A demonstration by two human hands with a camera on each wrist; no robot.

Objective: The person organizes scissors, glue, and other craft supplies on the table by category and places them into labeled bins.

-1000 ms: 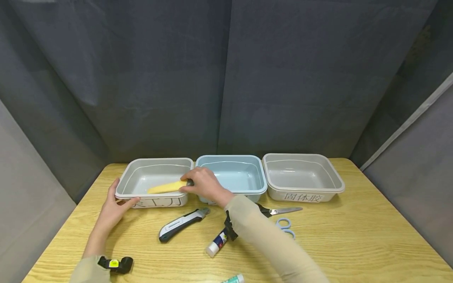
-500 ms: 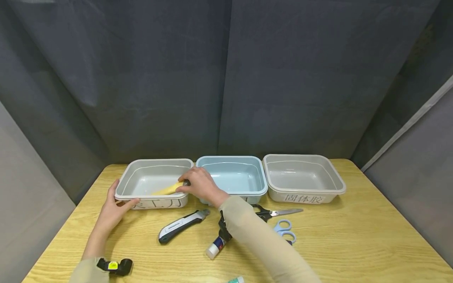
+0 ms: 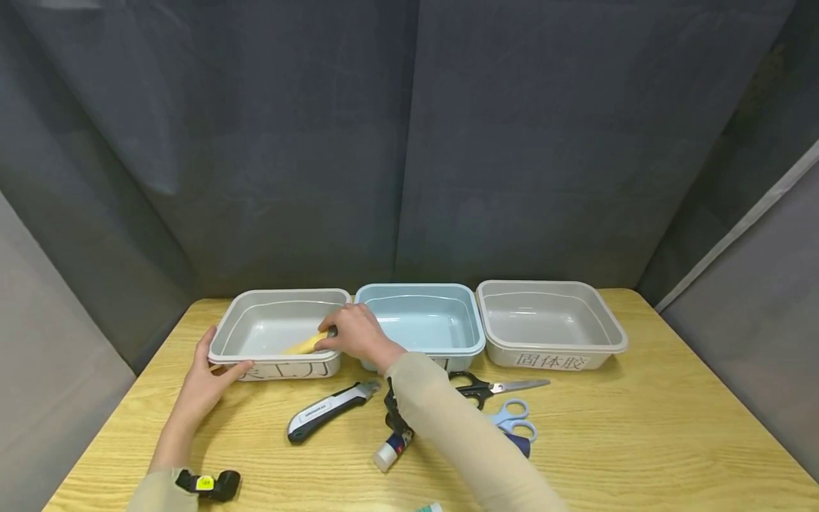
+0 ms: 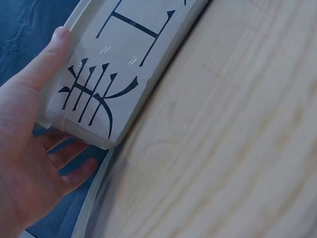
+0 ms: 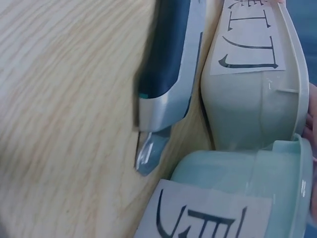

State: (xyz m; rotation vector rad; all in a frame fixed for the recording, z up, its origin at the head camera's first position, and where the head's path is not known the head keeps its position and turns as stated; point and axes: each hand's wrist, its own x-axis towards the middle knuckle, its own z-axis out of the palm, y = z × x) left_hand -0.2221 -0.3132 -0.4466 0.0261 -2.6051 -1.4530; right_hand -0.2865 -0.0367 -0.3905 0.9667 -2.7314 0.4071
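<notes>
The right hand (image 3: 355, 333) has edged toward nine o'clock, the yellow tool (image 3: 306, 345) now deeper in the bin (image 3: 259, 334) (less shows).

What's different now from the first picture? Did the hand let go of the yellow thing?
No, nothing was let go. The right hand moved a little to the left, and the yellow tool it grips looks deeper in the left bin. The right sleeve shifted left too, uncovering more of the blue scissors. The left hand still holds the bin, and the silver-and-black knife stayed put.
</notes>
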